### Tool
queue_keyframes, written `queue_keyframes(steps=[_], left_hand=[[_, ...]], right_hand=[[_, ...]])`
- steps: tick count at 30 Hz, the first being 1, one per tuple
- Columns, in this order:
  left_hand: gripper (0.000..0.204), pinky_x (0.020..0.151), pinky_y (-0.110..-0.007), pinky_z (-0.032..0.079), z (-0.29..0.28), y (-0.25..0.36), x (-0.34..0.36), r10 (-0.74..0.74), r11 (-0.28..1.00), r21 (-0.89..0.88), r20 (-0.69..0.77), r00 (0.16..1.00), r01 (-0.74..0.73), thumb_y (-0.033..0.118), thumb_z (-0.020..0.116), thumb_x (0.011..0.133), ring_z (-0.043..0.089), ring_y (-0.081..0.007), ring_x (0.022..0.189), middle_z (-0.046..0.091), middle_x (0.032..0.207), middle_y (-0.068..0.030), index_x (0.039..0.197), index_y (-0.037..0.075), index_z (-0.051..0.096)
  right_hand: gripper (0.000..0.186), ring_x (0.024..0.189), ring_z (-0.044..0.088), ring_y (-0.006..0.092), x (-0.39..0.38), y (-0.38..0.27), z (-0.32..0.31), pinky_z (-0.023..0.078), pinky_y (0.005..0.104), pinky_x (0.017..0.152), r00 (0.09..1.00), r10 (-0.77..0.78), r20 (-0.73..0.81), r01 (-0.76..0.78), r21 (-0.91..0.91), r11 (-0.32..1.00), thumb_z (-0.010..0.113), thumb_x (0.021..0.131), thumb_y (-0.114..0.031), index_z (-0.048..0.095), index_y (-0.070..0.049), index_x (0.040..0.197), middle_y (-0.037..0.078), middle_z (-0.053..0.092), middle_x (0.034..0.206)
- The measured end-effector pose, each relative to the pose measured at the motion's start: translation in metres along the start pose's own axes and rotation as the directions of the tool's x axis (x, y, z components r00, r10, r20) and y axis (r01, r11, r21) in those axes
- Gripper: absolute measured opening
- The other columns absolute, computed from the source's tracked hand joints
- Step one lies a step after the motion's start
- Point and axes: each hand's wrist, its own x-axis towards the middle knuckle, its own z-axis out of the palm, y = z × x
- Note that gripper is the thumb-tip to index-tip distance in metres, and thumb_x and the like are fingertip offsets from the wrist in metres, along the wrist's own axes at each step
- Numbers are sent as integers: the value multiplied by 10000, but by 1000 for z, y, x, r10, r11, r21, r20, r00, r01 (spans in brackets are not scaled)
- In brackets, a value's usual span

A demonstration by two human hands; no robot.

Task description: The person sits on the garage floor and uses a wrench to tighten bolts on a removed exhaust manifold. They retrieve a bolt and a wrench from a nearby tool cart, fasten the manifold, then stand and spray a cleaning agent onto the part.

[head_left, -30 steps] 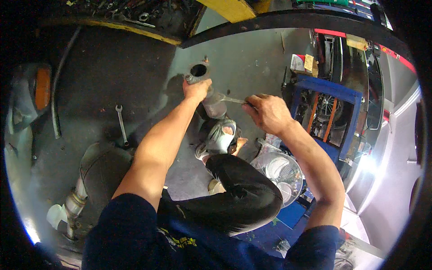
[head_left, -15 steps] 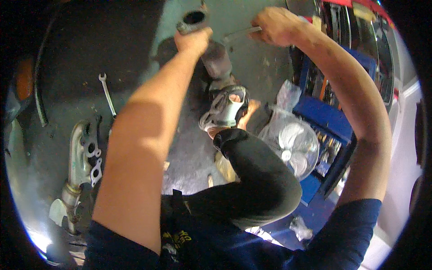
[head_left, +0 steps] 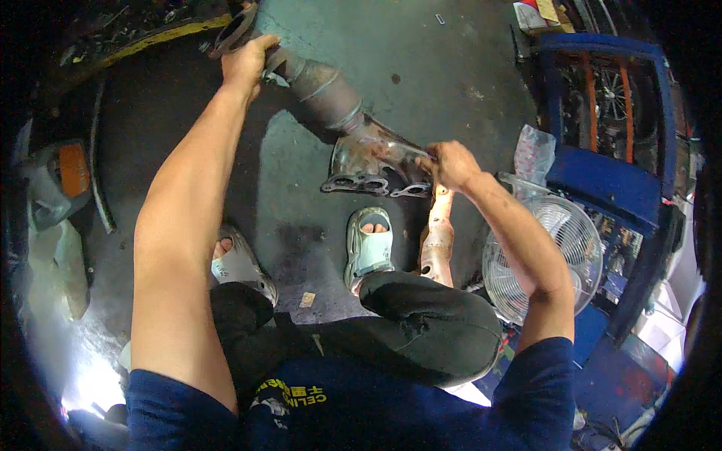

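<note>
Beside the flange (head_left: 226, 43) — left hand (head_left: 245, 68) grips exhaust pipe (head_left: 328, 92).

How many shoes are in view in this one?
2: the left shoe beside the left forearm, and the right shoe near the exhaust part held in the left hand.

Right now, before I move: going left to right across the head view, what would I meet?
Grey part with orange panel, dark hose, left hand, cylindrical middle of the metal pipe assembly, right hand, round fan.
</note>
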Motion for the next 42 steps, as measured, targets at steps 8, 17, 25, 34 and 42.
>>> queue_keyframes(steps=[8, 17, 25, 34, 42], left_hand=[[444, 759, -414, 599, -6, -3, -2, -227, 968, -136, -98, 969, 213, 95, 844, 786, 696, -273, 870, 679, 1087, -142, 1145, -39, 619], [436, 765, -413, 612, -16, 10, -17, -385, 922, -18, -174, 906, 388, 147, 889, 774, 707, -251, 856, 707, 1007, -137, 1085, -63, 666], [324, 722, -382, 609, -39, 16, -19, -296, 955, -43, -135, 946, 293, 138, 867, 789, 696, -235, 805, 714, 975, -133, 991, -69, 721], [322, 760, -408, 597, -41, 1, -7, -328, 944, -140, -271, 905, 300, 61, 867, 770, 705, -255, 860, 746, 1032, -111, 1042, -44, 732], [580, 931, -403, 549, -39, -39, 15, -146, 986, -130, -402, 904, 101, 60, 872, 709, 685, -281, 1052, 734, 1178, -129, 1231, -39, 638]], right_hand=[[319, 951, 685, 448, 52, 26, 24, 541, 545, 837, 962, -270, 36, 269, 22, 963, 637, 986, -378, 736, -78, 1036, 223, 729, 910], [448, 997, 687, 497, 58, 32, 56, 560, 567, 878, 953, -270, -135, 287, 131, 949, 672, 961, -379, 625, -18, 1223, 269, 685, 1152], [402, 1091, 676, 453, 50, 16, 50, 542, 516, 940, 971, -87, -223, 146, 263, 954, 684, 960, -306, 680, -5, 1225, 256, 699, 1184], [369, 968, 698, 458, -63, 12, -20, 539, 516, 850, 988, 130, -80, -105, 264, 959, 673, 965, -344, 725, -12, 1117, 276, 730, 969], [371, 859, 699, 455, -90, -32, -156, 529, 490, 754, 954, 179, -242, -160, 95, 983, 680, 979, -338, 705, 27, 1039, 279, 703, 876]])
